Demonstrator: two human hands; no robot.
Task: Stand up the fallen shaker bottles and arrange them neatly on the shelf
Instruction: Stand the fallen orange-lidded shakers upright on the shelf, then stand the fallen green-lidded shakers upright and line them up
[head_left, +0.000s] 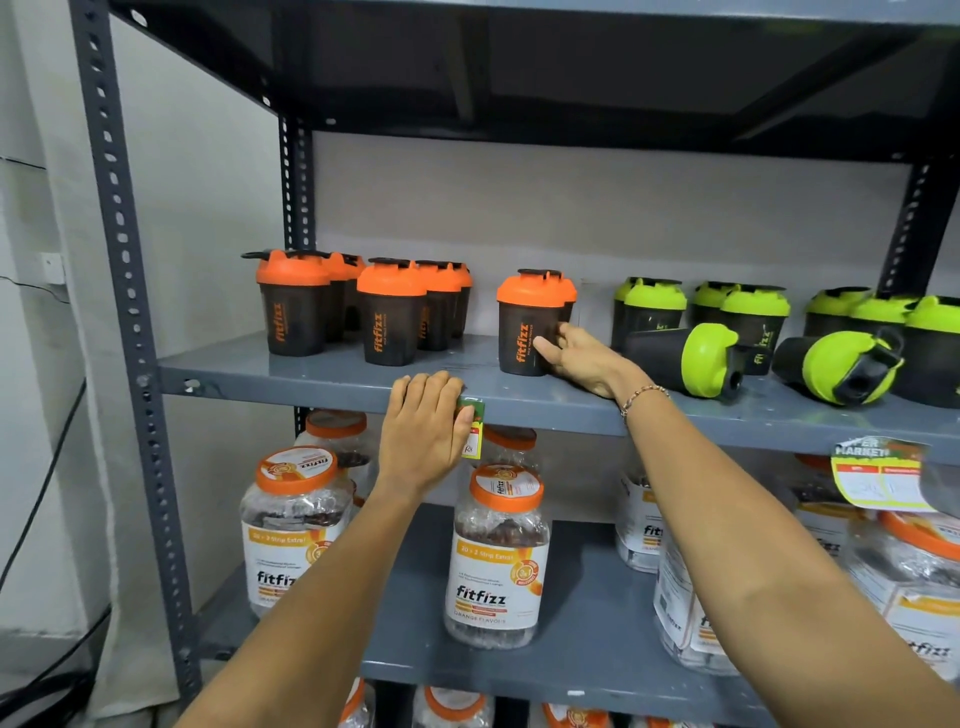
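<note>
On the grey middle shelf (322, 376) several orange-lidded black shakers (392, 312) stand upright at the left. One more orange-lidded shaker (527, 322) stands near the middle, and my right hand (582, 358) grips its right side. My left hand (423, 431) rests on the shelf's front edge, fingers curled over the lip, holding no bottle. Further right, several green-lidded shakers (652, 306) stand upright. Two green-lidded shakers lie on their sides in front of them, one (685, 358) beside my right wrist and one (839, 366) further right.
Slotted metal uprights (119, 291) frame the rack, and another shelf hangs overhead. The lower shelf (587, 639) carries clear fitfizz jars with orange lids (498, 556). Price tags (878, 473) hang from the middle shelf's edge. A wall and black cables are to the left.
</note>
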